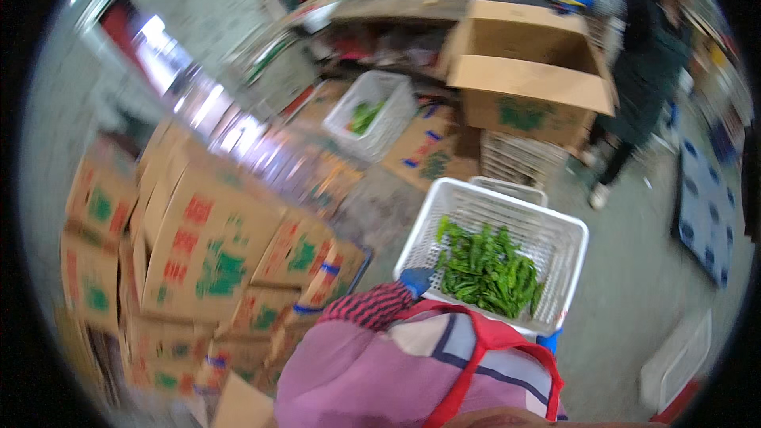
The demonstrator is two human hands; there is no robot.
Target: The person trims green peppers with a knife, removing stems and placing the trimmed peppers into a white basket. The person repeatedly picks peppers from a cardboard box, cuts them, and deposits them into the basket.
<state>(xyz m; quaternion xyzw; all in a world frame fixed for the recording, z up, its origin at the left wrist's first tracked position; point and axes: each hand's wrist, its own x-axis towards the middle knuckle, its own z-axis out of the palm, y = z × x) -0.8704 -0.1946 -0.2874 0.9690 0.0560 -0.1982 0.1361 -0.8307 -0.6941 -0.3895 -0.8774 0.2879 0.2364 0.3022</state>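
Observation:
A white plastic basket (567,226) is held close in front of my body, with a heap of long green peppers (491,273) lying in its near part. My left hand (418,280), in a blue glove, is closed on the basket's near left rim. At the near right corner, a bit of blue glove shows my right hand (548,341) against the basket's outer side. The basket and my clothing hide most of that hand, including its fingers.
Printed cardboard cartons (214,246) are stacked at left. Ahead, an open cardboard box (531,71) rests on a white crate (519,160). Another white basket (388,115) with some greens stands left of it. A person (646,71) stands at far right, near a blue-grey panel (705,210).

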